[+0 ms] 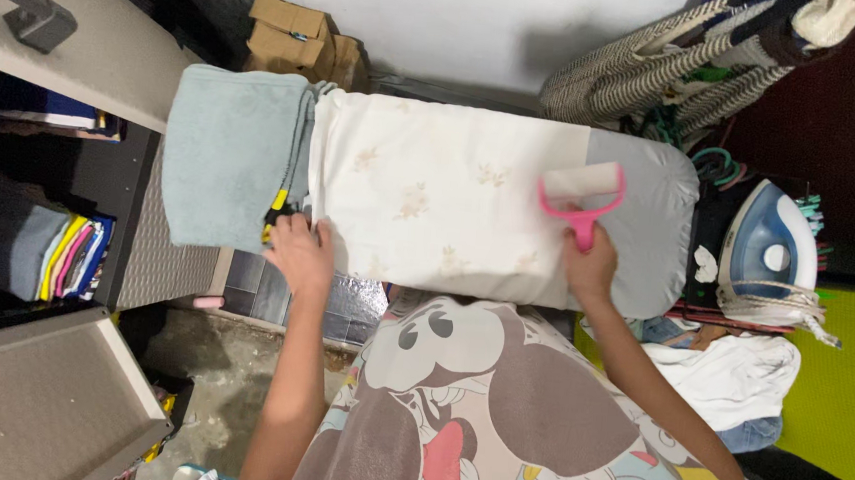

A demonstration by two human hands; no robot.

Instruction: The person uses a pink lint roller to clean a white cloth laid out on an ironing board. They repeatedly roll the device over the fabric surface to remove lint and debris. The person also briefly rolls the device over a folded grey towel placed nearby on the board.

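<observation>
A cream cloth with a faint flower print [440, 206] lies folded across a grey ironing board [654, 231]. My right hand [589, 266] grips the pink handle of a lint roller [581, 193], whose white roll rests on the cloth's right end. My left hand [301, 251] presses down on the cloth's near left corner, fingers bent, holding nothing. A pale blue towel [228, 151] lies folded at the board's left end, touching the cloth.
A blue and white iron [766, 249] with its cord sits right of the board above a pile of white clothes [734, 377]. Cardboard boxes [296, 35] stand at the back. A cabinet with folded clothes [65, 255] stands open on the left. Striped woven fabric [660, 66] hangs back right.
</observation>
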